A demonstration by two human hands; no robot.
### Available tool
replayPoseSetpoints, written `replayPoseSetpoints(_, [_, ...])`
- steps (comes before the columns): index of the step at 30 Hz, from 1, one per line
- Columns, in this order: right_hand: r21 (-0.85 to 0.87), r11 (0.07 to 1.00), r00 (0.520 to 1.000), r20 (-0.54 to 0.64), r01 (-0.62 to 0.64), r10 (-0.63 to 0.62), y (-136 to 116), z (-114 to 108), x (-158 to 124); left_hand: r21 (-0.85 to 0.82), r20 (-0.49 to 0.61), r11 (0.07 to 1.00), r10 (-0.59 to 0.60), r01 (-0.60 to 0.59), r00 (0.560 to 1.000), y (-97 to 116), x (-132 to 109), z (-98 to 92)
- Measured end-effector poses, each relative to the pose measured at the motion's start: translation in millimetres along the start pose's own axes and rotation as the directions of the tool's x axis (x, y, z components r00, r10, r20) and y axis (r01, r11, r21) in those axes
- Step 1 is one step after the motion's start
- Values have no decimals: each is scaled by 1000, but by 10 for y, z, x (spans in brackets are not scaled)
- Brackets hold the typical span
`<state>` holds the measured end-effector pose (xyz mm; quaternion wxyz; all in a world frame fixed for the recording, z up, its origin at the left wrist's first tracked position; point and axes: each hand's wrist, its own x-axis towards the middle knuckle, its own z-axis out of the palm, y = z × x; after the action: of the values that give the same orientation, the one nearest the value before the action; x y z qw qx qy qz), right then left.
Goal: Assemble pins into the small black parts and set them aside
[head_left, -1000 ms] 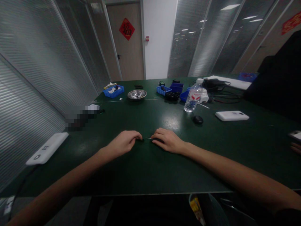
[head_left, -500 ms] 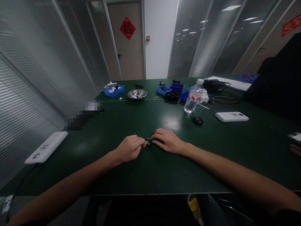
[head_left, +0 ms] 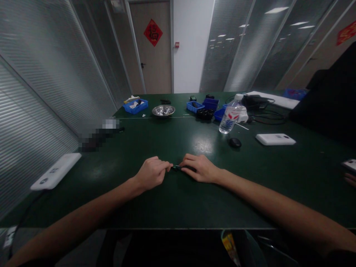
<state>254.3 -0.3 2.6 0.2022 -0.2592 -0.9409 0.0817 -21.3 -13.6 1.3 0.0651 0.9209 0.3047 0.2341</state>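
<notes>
Both my hands rest on the dark green table (head_left: pixel 178 207), almost meeting in the middle. My left hand (head_left: pixel 152 172) is curled, its fingertips pinched at the near end of a small dark part (head_left: pixel 175 167). My right hand (head_left: pixel 199 168) lies just right of it with fingers closed over the other end of the same small dark part. The piece is tiny and mostly hidden, so I cannot make out what it is.
A water bottle (head_left: pixel 229 117), a black mouse-like object (head_left: pixel 235 142) and a white device (head_left: pixel 275 139) lie to the right. Blue bins (head_left: pixel 135 106), a metal bowl (head_left: pixel 163 110) and cables sit at the far end. Another white device (head_left: pixel 55 171) lies left. Someone's fingertips (head_left: pixel 349 179) show at the right edge.
My left hand has moved right and closed the gap to my right hand. Its fingertips now pinch the small dark part between the hands.
</notes>
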Motion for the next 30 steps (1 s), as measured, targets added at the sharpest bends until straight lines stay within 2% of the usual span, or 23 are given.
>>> replayPoseSetpoints(9, [-14,1000,999,45,5,-4,-28,-28,14,108,-15,994,12,-10,1000,19,7,-14])
replayPoseSetpoints(15, [-24,1000,999,54,9,-7,-14,-6,15,93,-28,996,12,-9,1000,-2,-3,-11])
replayPoseSetpoints(23, [-24,999,997,69,22,-20,-19,-28,16,-56,-25,996,62,-64,998,-115,-34,-3])
replayPoseSetpoints(30, [-27,999,997,69,19,-17,-15,-22,11,-192,45,979,84,-74,995,-133,-28,-120])
